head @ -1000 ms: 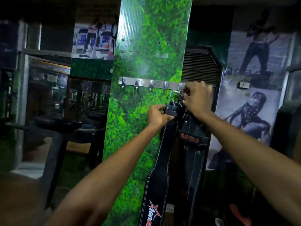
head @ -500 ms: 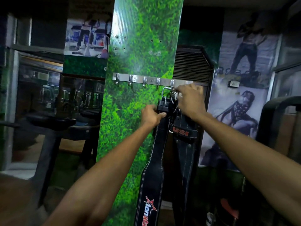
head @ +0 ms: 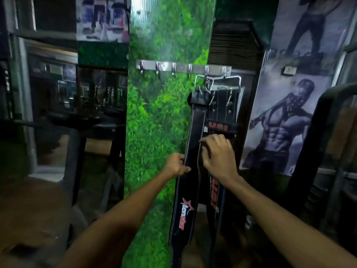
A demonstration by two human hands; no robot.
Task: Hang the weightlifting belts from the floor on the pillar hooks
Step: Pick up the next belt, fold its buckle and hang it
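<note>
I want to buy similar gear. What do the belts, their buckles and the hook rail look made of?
Belts: black, probably leather, smooth with pale edge stitching. Buckles: bright wire-frame metal, likely steel. Hook rail: brushed, silvery metal strip, possibly stainless.

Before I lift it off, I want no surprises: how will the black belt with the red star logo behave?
The star-logo belt hangs in a fairly straight, flat strip from the hook rail, so it is probably stiff rather than floppy. Its metal buckle likely makes it top-heavy. Hung only there, it may swing when pushed.
</note>
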